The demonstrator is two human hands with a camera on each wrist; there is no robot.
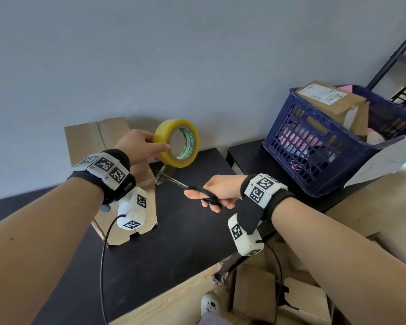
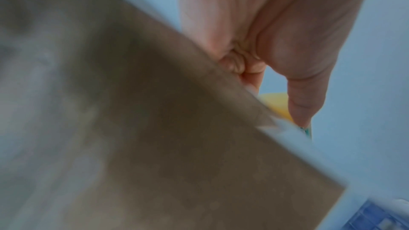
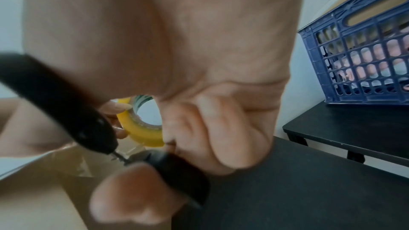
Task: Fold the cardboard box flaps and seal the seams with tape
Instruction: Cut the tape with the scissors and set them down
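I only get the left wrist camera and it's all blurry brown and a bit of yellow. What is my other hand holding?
Observer: The right hand grips black-handled scissors.
Child: Where do they point?
Observer: At the clear tape strip hanging from the yellow tape roll, which the left hand holds up.
Child: What's the brown stuff?
Observer: A flattened cardboard box on the black table, under your left arm.
Child: Anything else nearby?
Observer: A blue plastic crate with a labelled parcel inside, off to the right.
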